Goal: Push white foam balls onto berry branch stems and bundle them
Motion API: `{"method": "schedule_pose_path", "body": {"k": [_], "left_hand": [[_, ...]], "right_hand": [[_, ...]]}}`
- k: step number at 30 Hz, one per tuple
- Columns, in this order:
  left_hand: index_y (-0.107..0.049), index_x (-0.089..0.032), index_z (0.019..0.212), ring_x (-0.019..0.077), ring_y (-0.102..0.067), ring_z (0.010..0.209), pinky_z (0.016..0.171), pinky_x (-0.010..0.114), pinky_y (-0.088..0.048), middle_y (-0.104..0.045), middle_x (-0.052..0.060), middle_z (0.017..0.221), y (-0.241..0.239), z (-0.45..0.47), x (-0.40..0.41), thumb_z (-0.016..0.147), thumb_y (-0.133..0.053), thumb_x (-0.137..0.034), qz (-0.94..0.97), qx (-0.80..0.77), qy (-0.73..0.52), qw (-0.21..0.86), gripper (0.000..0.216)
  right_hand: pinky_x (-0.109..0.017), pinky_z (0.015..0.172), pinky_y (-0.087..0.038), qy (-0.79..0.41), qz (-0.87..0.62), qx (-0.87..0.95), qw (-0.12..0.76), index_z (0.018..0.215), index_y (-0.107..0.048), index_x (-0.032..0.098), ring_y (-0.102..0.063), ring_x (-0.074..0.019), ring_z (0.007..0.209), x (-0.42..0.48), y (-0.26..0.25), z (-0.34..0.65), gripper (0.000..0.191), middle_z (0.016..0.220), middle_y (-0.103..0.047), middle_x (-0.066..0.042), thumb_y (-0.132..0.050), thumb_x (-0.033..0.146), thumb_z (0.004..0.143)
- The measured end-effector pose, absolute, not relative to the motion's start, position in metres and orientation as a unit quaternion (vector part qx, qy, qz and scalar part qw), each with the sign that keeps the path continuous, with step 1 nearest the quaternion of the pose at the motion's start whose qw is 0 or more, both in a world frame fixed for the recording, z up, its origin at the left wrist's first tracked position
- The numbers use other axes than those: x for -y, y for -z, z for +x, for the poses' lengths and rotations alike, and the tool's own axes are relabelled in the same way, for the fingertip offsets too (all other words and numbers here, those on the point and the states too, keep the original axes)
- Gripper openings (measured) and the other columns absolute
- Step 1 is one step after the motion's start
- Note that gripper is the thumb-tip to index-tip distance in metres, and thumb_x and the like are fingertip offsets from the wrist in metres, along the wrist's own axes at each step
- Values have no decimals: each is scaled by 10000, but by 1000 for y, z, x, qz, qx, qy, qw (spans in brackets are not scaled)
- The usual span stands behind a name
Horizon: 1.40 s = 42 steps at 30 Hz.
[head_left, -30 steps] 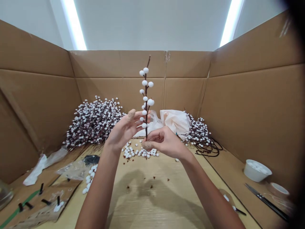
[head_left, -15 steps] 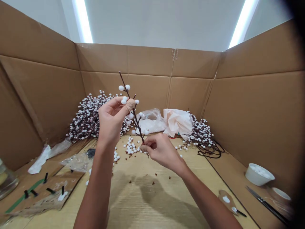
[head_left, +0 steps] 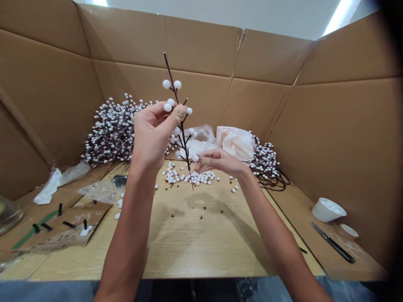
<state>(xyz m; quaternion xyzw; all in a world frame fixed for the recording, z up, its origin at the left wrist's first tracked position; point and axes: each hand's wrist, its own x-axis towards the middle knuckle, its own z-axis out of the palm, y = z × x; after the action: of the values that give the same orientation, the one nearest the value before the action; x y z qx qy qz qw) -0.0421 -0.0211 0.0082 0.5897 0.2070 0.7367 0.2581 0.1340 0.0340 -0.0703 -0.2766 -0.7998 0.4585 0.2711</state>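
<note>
A single head-worn camera looks forward and slightly down from close behind the person's raised forearms, facing the far cardboard wall across the wooden table, with side walls closing in left and right and no second view

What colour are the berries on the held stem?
White berries on a dark brown stem; the head view shows it.
</note>
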Motion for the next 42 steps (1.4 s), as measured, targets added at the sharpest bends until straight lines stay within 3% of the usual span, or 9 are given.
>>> {"method": "schedule_pose_path", "body": {"k": [2, 5, 7, 14, 19, 23, 27, 30, 42], "left_hand": [[-699, -187, 688, 140, -627, 781, 695, 238, -508, -655, 16, 755, -8, -42, 21, 673, -775, -260, 593, -212, -728, 270, 107], [-703, -176, 675, 144, -631, 766, 677, 244, -507, -654, 19, 741, -8, -41, 23, 677, -764, -211, 601, -209, -710, 302, 70], [-706, -165, 668, 143, -632, 739, 650, 244, -499, -656, 23, 724, -8, -39, 24, 681, -752, -177, 603, -209, -698, 326, 50], [-716, -127, 670, 140, -636, 671, 594, 240, -476, -672, 45, 701, -7, -33, 26, 701, -730, -164, 603, -226, -659, 388, 50], [-714, -137, 673, 146, -634, 663, 564, 243, -459, -673, 44, 696, -6, -31, 26, 683, -745, -177, 613, -230, -645, 395, 52], [-707, -145, 658, 136, -618, 622, 540, 242, -442, -661, 35, 674, -4, -29, 24, 664, -759, -204, 621, -239, -638, 387, 79], [-712, -148, 670, 116, -594, 600, 557, 235, -441, -660, 30, 669, -1, -23, 20, 662, -763, -237, 646, -236, -620, 378, 103], [-714, -157, 689, 101, -574, 589, 549, 218, -432, -653, 17, 669, 1, -18, 19, 674, -757, -251, 660, -240, -608, 370, 104], [-728, -174, 771, 141, -634, 708, 650, 235, -516, -700, 37, 771, 8, 4, 31, 673, -772, -261, 663, -222, -615, 365, 138]], "right_hand": [[-225, 646, -474, -359, -384, 821, 224, 945, -661, 111, -608, -112, 702, -62, 93, 138, 333, 854, -683, -75, -508, 393, 854], [-203, 534, -380, -302, -446, 822, 184, 789, -681, 89, -517, -97, 567, -86, 136, 132, 115, 649, -632, -31, -631, 142, 700], [-201, 529, -347, -282, -460, 823, 177, 772, -686, 99, -490, -96, 557, -92, 161, 125, 188, 603, -602, -6, -618, 29, 611], [-218, 578, -365, -259, -466, 817, 219, 744, -654, 112, -489, -121, 617, -92, 190, 118, 189, 666, -604, -21, -589, 24, 589], [-236, 682, -436, -285, -438, 799, 299, 853, -645, 94, -549, -131, 718, -82, 162, 127, 200, 783, -638, -44, -585, 71, 664], [-302, 788, -504, -362, -381, 760, 383, 1056, -626, 101, -634, -153, 828, -64, 116, 142, 328, 962, -675, -96, -571, 314, 813], [-354, 895, -519, -492, -264, 628, 542, 967, -665, 145, -661, -165, 867, -42, 69, 155, 383, 936, -700, -72, -735, 389, 680], [-356, 920, -523, -486, -217, 580, 617, 905, -653, 175, -662, -155, 873, -24, 45, 158, 316, 898, -702, -40, -745, 354, 662], [-364, 889, -536, -413, -161, 614, 653, 923, -615, 246, -651, -175, 956, 23, 18, 157, 254, 999, -683, -25, -697, 388, 728]]}}
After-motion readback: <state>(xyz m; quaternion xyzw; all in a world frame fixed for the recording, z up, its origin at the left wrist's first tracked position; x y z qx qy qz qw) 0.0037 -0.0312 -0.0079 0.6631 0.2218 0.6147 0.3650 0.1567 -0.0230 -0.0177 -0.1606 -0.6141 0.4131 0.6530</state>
